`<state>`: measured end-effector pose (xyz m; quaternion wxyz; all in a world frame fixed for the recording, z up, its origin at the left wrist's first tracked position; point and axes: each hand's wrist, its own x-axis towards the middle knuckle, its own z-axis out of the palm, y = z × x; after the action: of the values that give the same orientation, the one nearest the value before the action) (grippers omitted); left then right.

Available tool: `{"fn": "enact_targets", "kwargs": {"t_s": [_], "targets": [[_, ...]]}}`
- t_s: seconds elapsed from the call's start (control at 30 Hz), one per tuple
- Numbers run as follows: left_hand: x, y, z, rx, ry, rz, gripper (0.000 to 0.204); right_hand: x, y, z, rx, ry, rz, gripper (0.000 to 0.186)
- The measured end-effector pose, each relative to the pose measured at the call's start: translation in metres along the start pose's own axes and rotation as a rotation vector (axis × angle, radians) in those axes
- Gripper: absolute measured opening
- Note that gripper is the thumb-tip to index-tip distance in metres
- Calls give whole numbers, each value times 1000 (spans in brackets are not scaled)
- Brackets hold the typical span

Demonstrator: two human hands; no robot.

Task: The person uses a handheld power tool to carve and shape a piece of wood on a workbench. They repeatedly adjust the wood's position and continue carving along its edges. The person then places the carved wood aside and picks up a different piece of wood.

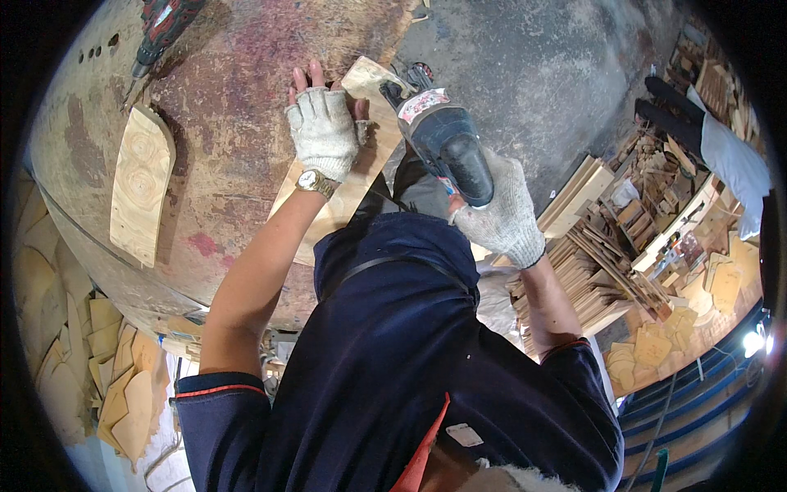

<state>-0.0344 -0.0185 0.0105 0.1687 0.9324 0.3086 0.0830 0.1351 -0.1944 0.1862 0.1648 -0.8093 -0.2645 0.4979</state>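
Your left hand [321, 127], fingers spread, steadies the wooden board [370, 166] at the right edge of the workbench [234, 107]; your right hand [504, 215] grips the power tool [447, 141] by the board's far end. You're likely shaping it; next calls for steady guiding.

Left glove [322, 131] and right glove [504, 217] were both kinda off-white, and the power tool [451, 139] was blackish with a white patch [423, 102] speckled red. Board [380, 135] was pale yellow, table [225, 156] was brown with pinkish-purple blotches, shirt [361, 369] was navy with orangey-red trim [221, 390].
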Motion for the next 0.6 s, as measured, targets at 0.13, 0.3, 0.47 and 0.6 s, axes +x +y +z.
{"fn": "enact_targets", "kwargs": {"t_s": [0.13, 0.3, 0.47, 0.6], "targets": [[-1, -1, 1, -2, -25, -11, 46, 1, -6, -3, -59, 98, -128, 54], [-2, -1, 1, -19, -9, -5, 45, 4, -16, -12, -31, 93, -145, 45], [-2, -2, 1, -11, -32, -17, 48, 12, -17, -17, 46, -16, -124, 40], [-1, -1, 2, -10, -26, -19, 48, 16, -13, -19, -26, -17, -154, 46]]}}
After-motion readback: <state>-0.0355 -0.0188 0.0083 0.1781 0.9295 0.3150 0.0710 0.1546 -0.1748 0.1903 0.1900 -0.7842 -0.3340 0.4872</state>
